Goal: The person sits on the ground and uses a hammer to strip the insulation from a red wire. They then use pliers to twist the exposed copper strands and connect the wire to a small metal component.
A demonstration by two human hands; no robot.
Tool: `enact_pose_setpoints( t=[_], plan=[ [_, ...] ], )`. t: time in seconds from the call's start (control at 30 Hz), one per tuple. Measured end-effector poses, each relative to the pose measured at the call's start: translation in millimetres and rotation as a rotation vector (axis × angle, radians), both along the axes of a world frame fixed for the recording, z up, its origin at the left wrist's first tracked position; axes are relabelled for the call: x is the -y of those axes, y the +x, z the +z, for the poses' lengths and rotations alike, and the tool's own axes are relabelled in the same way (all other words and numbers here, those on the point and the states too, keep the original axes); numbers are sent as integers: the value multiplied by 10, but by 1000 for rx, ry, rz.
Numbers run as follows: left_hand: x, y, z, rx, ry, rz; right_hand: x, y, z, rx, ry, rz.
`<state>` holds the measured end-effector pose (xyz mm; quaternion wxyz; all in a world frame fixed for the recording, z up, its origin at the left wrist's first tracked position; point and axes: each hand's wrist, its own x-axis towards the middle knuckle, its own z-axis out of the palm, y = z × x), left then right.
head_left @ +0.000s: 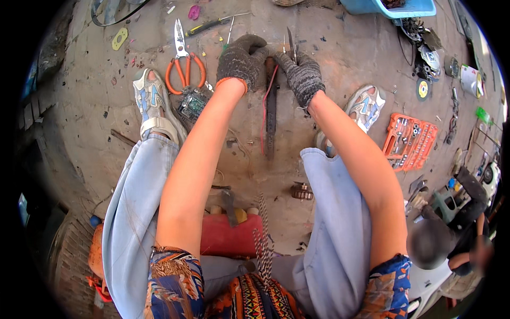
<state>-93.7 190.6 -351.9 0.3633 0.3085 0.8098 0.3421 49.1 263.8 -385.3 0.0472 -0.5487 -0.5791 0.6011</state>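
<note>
Floor space [344,66] between hands [241,61] [303,77] and tub rim [405,14]

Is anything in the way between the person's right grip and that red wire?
Nothing visible stands in the way: the upper end of the red wire lies close to the right grip. A dark bar runs along the wire lower down, but leaves that end uncovered.

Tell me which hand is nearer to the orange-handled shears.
Left. The left hand is just to the right of the orange-handled shears, not touching them; the right hand is farther to the right, beyond the left hand.
</note>
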Motion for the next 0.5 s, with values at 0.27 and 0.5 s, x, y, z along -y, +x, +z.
enact_pose_setpoints(
  t=[0.27, 0.5],
  plan=[
    [-271, -453, 804, 329, -459, -555, 167, -89, 602, -219, 95, 253],
    [-19, -555, 746, 849, -81, -241, 257, -43, 572, -390, -344, 61]
  ],
)
